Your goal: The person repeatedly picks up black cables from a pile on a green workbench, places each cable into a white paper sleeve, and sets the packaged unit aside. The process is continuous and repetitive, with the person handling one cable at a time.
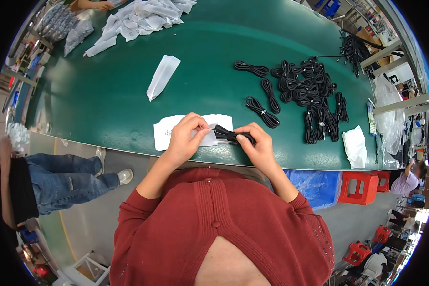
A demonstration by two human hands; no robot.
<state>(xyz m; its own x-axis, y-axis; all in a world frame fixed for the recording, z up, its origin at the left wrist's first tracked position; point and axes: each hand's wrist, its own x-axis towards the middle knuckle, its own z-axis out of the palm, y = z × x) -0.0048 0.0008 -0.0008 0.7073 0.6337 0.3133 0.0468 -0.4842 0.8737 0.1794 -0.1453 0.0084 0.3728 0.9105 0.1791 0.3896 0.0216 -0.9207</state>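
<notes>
At the near edge of the green table, my right hand (256, 144) grips a coiled black cable (229, 135) tied in a bundle. Its left end lies at the mouth of a white bag (209, 138), which my left hand (188, 137) pinches between thumb and fingers. How far the cable reaches inside the bag is hard to see. Beneath both hands spreads a stack of flat white bags (163, 130), partly hidden by them. Farther off to the left, a single filled-looking white bag (163, 77) lies apart.
A pile of coiled black cables (310, 83) covers the table's right side. White packets (145, 18) heap at the far left, near another person's hand (102, 5). A white bag stack (354, 147) sits at the right edge. Below stand a blue-lined bin (314, 187) and red stools (357, 187).
</notes>
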